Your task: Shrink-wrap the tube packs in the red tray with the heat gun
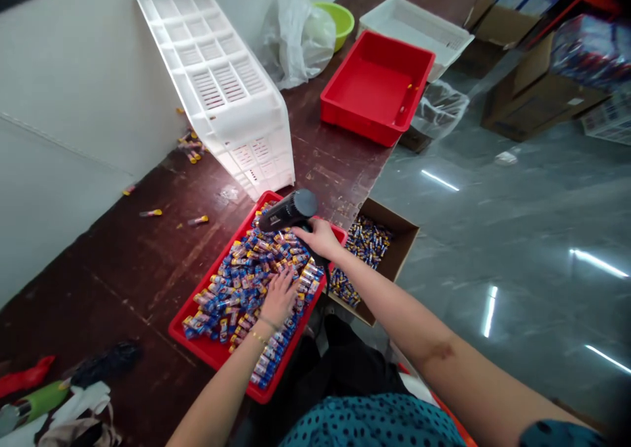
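Observation:
My right hand (321,238) grips the handle of a black hair dryer (288,211), which is held over the far end of a red tray (201,353). Inside the tray lie many small tubes (241,273) with blue wrappers and yellow caps, heaped on the left and lined up in rows along the right side. My left hand (280,296) rests on the tubes near the middle of the tray, its fingers stretched out and spread. What lies under its palm is hidden.
A white slatted crate (217,72) stands tilted behind the tray. Farther back are a red bin (377,82), a white tray (419,26) and a green bowl (340,23). Below the table's right edge, a cardboard box (401,236) holds more tubes. Loose tubes (198,220) lie at left.

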Available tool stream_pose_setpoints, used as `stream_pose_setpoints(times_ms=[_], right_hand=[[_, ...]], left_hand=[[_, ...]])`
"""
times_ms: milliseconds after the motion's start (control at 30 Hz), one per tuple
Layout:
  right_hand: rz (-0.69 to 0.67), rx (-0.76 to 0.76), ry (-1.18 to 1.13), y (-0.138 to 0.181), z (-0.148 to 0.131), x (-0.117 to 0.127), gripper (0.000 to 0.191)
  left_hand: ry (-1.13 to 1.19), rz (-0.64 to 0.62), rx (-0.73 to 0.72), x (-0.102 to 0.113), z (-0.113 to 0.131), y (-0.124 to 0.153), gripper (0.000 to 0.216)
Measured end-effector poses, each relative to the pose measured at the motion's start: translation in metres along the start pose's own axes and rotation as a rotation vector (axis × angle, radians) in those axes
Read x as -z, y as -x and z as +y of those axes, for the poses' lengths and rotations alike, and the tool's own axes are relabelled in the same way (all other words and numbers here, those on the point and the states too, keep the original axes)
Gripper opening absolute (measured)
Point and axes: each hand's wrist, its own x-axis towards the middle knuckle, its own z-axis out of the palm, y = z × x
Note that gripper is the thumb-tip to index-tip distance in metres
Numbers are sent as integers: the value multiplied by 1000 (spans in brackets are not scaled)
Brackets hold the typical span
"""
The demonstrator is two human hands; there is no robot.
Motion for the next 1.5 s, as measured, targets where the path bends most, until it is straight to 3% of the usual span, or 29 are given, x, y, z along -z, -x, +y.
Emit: stream_pose_setpoints(times_ms=[133, 267, 333, 433, 533, 600, 667, 767, 867, 967, 1067, 1133, 1200, 1300, 1367, 1500], right_hand=[[144, -42, 131, -9, 2, 25, 28], [183, -61, 137, 6, 13, 71, 31], [195, -85, 130, 22, 19, 93, 34], [130, -121, 61, 46, 28, 114, 36], [124, -116, 18, 62, 36, 123, 36], [233, -158, 69, 66, 40, 125, 37], [317, -222, 111, 66, 42, 127, 39], [291, -247, 103, 67, 43, 131, 39], [237, -257, 58, 74, 43, 136, 38], [237, -315, -19, 88, 46, 139, 37], [192, -363, -83, 104, 50, 137, 36], [87, -390, -135, 113, 51, 131, 37], [30, -374, -132, 118, 51, 124, 36], [160, -309, 41, 117, 50, 116, 34], [205, -274, 113, 112, 49, 114, 33], [125, -211, 123, 97, 47, 113, 32]], left_hand=[[43, -107, -113, -13, 23, -79, 43], [-4, -185, -93, -15, -5, -117, 41], [-35, -185, -48, -9, -35, -112, 41], [-122, -105, 98, 8, -84, -77, 36], [-183, 28, 218, 27, -105, -47, 33], [-160, 63, 205, 32, -93, -54, 34], [-104, 16, 94, 25, -64, -86, 37], [-36, -108, -68, 5, -24, -151, 41], [-49, -184, -132, -5, -25, -186, 40], [-54, -211, -201, 4, -64, -167, 32], [-14, -221, -205, 26, -104, -115, 29], [-1, -199, -178, 40, -117, -81, 29], [4, -143, -120, 50, -119, -52, 29], [-17, -36, 21, 55, -113, -17, 31], [-45, -4, 81, 52, -103, 0, 32], [-66, -36, 41, 31, -71, 8, 31]])
